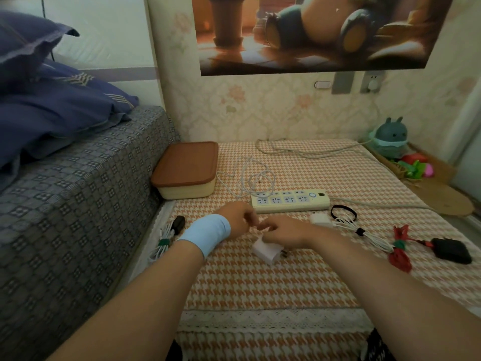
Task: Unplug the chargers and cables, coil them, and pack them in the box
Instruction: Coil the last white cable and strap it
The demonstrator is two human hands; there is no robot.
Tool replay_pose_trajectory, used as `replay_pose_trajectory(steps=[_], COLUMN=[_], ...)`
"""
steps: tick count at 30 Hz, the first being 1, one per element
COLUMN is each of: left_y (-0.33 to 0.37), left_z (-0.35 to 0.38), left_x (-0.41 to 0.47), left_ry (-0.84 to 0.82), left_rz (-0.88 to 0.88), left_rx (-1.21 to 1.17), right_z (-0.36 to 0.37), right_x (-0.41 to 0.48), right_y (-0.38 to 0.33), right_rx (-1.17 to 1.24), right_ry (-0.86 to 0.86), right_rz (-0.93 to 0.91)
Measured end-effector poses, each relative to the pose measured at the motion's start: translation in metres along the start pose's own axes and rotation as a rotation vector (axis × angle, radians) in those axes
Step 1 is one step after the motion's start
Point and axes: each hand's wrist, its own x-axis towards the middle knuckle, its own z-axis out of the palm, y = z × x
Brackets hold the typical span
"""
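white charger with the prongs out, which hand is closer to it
Right. The right hand lies over the top edge of the white charger, touching it. The left hand, above the blue wristband, is beyond the charger to the left, apart from it.

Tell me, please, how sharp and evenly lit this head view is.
Head view: dim, flat indoor light; wide-angle distortion bows the lower edge of the cartoon wall poster; the black charger block on the red cable at right is blurred.
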Motion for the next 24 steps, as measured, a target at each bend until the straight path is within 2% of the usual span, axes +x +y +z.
replay_pose_trajectory(steps=[1,4,9,13,16,18,19,24], left_y=[-0.005,-0.018,-0.035,-0.034,-0.029,-0.025,-0.023,-0.015], left_z=[-0.004,-0.009,-0.019,-0.023,-0.019,-0.012,-0.008,-0.002], left_x=[-0.002,-0.005,-0.005,-0.008,0.002,0.012,0.015,0.018], left_ry=[0.003,-0.151,-0.173,-0.229,-0.105,-0.105,-0.113,-0.177], left_rz=[-0.042,-0.153,-0.373,-0.417,-0.382,-0.391,-0.411,-0.428], left_rx=[0.039,0.189,0.424,0.638,0.593,0.485,0.461,0.585], right_z=[0.002,0.009,-0.003,-0.005,-0.006,-0.004,-0.002,0.015], right_x=[-0.003,-0.006,-0.019,-0.015,-0.005,0.002,0.005,0.012], right_y=[-0.002,-0.011,-0.03,-0.028,-0.027,-0.025,-0.025,-0.023], right_rx=[-0.04,-0.194,-0.268,-0.263,-0.158,-0.193,-0.191,-0.106], right_ry=[-0.003,0.011,-0.112,-0.169,0.023,0.217,0.248,0.107], right_rz=[-0.007,0.0,0.241,0.19,0.094,0.039,0.037,0.05])
